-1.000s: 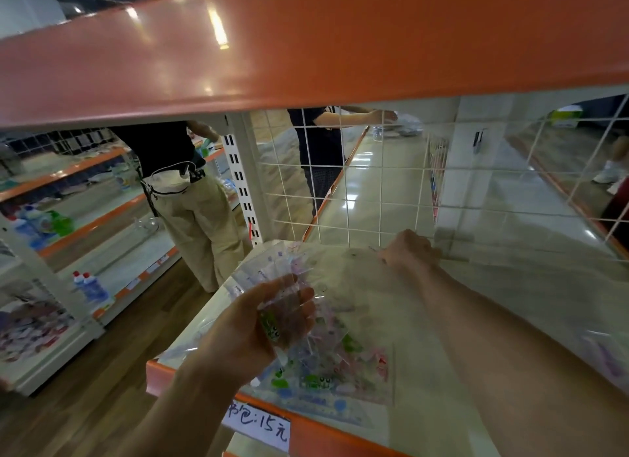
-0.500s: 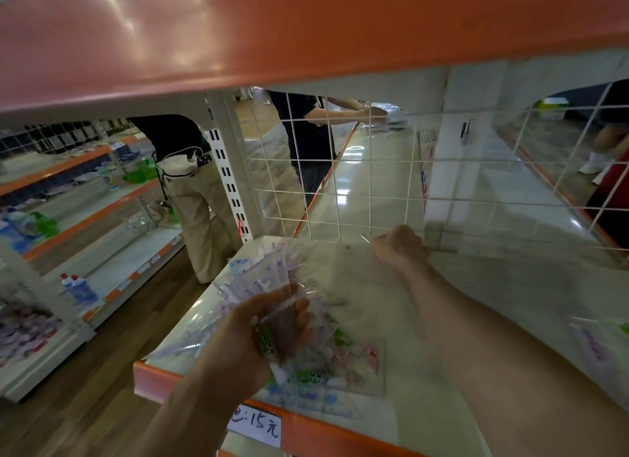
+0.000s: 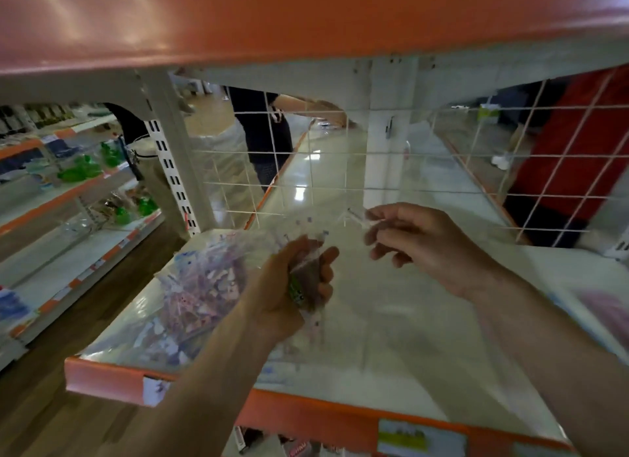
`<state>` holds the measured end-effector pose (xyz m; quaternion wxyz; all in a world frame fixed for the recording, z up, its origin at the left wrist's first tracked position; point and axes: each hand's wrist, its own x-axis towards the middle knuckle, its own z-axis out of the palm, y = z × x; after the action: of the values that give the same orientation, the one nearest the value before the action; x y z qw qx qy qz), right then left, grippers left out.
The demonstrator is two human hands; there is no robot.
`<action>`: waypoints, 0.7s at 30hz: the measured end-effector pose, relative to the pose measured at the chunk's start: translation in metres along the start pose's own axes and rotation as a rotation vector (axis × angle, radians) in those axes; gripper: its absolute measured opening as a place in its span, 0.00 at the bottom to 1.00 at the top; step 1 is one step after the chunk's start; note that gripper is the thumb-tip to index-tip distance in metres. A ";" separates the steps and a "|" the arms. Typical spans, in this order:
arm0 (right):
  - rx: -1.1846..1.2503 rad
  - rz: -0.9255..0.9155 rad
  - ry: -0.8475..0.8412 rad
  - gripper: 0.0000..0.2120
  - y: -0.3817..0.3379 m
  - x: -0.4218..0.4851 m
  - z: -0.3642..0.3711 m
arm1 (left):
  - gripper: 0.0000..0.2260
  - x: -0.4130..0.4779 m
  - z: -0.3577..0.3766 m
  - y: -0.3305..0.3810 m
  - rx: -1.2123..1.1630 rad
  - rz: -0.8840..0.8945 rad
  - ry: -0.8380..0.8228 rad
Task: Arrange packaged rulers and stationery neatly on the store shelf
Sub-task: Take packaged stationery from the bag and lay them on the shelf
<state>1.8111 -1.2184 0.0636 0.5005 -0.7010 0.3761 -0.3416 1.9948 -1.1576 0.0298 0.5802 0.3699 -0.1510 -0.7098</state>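
Head view: our left hand [image 3: 272, 296] curls round packet bundle [image 3: 301, 276] over shelf [image 3: 408, 337] middle; right hand [image 3: 422, 242] pinches clear packet [image 3: 355, 218] top towards back edge; risk we judge: slick film slips from pinch, bundle fans onto heap [image 3: 200, 286] by left edge.

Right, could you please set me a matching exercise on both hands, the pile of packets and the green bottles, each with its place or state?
1. left hand
2. right hand
3. pile of packets
4. green bottles

A. on the neighbouring shelves, far left
B. pinches a clear packet by the wire mesh
C. lies on the left of the shelf
D. grips a bunch of packets

Pairs: 1-D, 2-B, 3-C, 4-A
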 end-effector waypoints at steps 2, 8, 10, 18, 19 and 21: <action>-0.041 -0.032 0.069 0.11 0.000 -0.007 -0.013 | 0.10 0.007 0.008 -0.008 -0.032 -0.009 -0.055; -0.147 0.051 0.227 0.06 0.020 0.002 -0.042 | 0.08 0.018 0.022 -0.018 0.027 -0.024 -0.032; -0.177 0.121 0.359 0.06 0.031 0.016 -0.058 | 0.05 0.020 0.016 -0.019 -0.009 -0.035 -0.024; -0.471 0.531 0.251 0.04 0.071 0.051 -0.062 | 0.09 0.024 -0.004 -0.025 -0.014 -0.075 0.063; -0.500 0.544 0.234 0.05 0.075 0.054 -0.057 | 0.09 0.026 -0.004 -0.026 -0.011 -0.079 0.067; -0.602 0.534 0.203 0.06 0.084 0.060 -0.050 | 0.09 0.027 -0.005 -0.026 -0.006 -0.086 0.065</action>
<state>1.7819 -1.3103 0.0027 0.3046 -0.6566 0.6753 -0.1418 1.9782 -1.1746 0.0005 0.5548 0.3973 -0.1138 -0.7221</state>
